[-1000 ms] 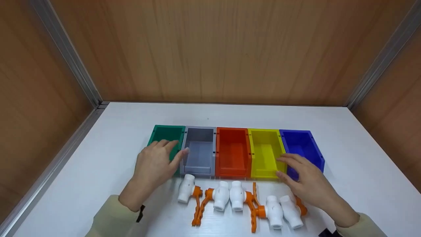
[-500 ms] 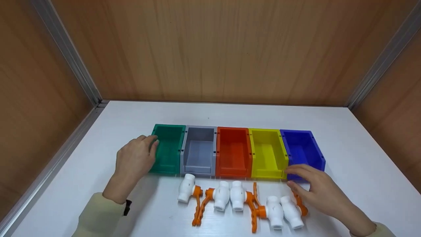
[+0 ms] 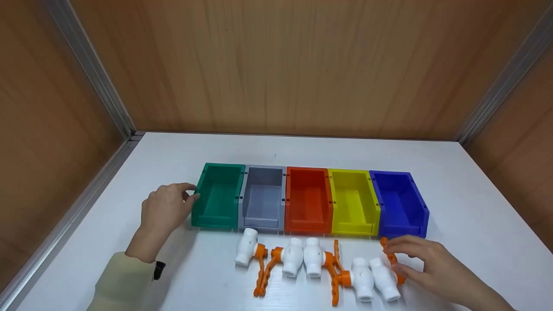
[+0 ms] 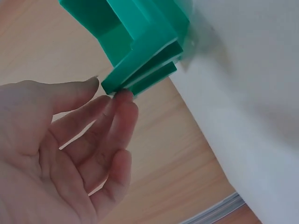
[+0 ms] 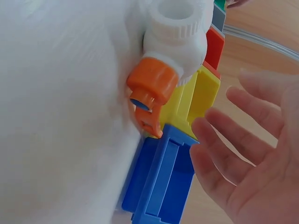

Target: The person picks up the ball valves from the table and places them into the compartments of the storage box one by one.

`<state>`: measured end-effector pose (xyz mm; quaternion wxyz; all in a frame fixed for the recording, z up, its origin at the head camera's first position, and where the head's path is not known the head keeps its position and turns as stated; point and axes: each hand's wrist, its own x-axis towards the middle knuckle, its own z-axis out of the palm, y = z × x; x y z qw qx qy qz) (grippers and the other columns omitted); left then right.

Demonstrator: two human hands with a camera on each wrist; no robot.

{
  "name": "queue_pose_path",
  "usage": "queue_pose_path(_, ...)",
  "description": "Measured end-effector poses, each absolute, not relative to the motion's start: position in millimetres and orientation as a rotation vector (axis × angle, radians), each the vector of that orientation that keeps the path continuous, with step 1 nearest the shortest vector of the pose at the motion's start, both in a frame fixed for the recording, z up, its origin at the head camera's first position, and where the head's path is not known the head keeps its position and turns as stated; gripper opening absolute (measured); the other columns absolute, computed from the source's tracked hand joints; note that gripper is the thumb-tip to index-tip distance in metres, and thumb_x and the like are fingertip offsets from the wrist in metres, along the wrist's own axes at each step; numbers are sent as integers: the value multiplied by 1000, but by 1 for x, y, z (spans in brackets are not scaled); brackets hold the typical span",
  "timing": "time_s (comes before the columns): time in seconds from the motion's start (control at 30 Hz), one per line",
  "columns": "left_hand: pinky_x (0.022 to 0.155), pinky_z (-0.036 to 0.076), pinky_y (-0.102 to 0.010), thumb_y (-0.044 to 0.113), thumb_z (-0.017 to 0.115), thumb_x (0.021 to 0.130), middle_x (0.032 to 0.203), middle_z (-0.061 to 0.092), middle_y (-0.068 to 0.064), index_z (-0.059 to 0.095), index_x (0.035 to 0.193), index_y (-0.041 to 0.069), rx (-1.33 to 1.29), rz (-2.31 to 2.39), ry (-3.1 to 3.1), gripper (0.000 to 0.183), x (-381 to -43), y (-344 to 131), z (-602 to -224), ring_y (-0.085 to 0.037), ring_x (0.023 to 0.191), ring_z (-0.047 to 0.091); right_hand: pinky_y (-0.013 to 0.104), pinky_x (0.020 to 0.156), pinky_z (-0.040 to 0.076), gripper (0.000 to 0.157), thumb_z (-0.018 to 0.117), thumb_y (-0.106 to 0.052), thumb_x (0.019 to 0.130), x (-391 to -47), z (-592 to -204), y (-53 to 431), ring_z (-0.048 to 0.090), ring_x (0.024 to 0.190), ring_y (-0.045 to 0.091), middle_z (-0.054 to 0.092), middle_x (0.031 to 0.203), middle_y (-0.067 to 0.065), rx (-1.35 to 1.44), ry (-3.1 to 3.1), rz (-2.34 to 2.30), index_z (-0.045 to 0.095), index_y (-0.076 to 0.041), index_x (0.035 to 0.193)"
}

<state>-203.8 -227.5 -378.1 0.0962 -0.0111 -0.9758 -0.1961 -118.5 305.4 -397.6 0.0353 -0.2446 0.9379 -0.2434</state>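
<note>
White tabletop (image 3: 466, 211), with a white valve (image 3: 383, 280) laid just left of the right hand (image 3: 436, 263).
Its body's pointed roughly front to back, orange lever (image 3: 392, 258) on that nearer hand's side; fingers loosely spread, nothing gripped. Blue bin's (image 3: 399, 230) set beyond. Well off left, the green bin's (image 3: 214, 221) outer edge seems lightly touched by a relaxed left hand (image 3: 162, 209).

In front of you rises a wood-grain back wall (image 3: 276, 65), its streaks running upright. A left wall (image 3: 43, 129) and a right wall (image 3: 522, 151) in similar brown wood flank you, meeting it at a grey left corner post (image 3: 97, 73) and right corner post (image 3: 504, 82). Your white bench (image 3: 129, 185) catches a soft sheen of light, with a grey rail (image 3: 75, 216) along its left edge.
</note>
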Motion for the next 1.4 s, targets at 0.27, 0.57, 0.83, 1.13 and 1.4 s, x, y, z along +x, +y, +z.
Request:
queue_pose_path(0.27, 57, 49, -32, 26, 68, 96, 95, 71, -12, 69, 124, 3, 92, -932, -2971, 36, -210, -241, -378, -22, 77, 68, 55, 91, 50, 42, 72, -54, 85, -113, -403, 306, 55, 119, 32, 58, 131, -3, -568, 2620, -736, 68, -31, 121)
queue_pose_path(0.57, 64, 50, -33, 27, 67, 97, 102, 70, -12, 67, 129, 6, 180, -1104, -3009, 39, -213, -245, -377, -21, 82, 67, 50, 92, 51, 54, 78, -56, 77, -106, -406, 304, 54, 119, 32, 54, 137, -1, -524, 2596, -673, 66, -32, 124)
queue_pose_path(0.83, 64, 49, -33, 28, 68, 97, 99, 70, -11, 67, 129, 6, 165, -1121, -2997, 39, -215, -246, -379, -19, 80, 67, 51, 93, 50, 59, 81, -53, 77, -109, -408, 299, 50, 123, 32, 49, 141, -2, -466, 2548, -696, 65, -31, 129)
queue_pose_path(1.13, 62, 48, -33, 27, 67, 97, 95, 71, -9, 68, 128, 5, 127, -1115, -2982, 37, -216, -246, -381, -19, 78, 67, 40, 87, 55, 54, 82, -48, 79, -108, -409, 300, 51, 118, 30, 45, 148, 9, -456, 2505, -740, 64, -36, 129)
queue_pose_path(1.4, 64, 49, -33, 27, 69, 96, 98, 70, -10, 67, 128, 5, 144, -1134, -3001, 39, -215, -247, -378, -20, 81, 67, 39, 87, 55, 51, 87, -45, 72, -108, -409, 294, 49, 121, 34, 43, 149, 8, -337, 2510, -724, 66, -41, 118)
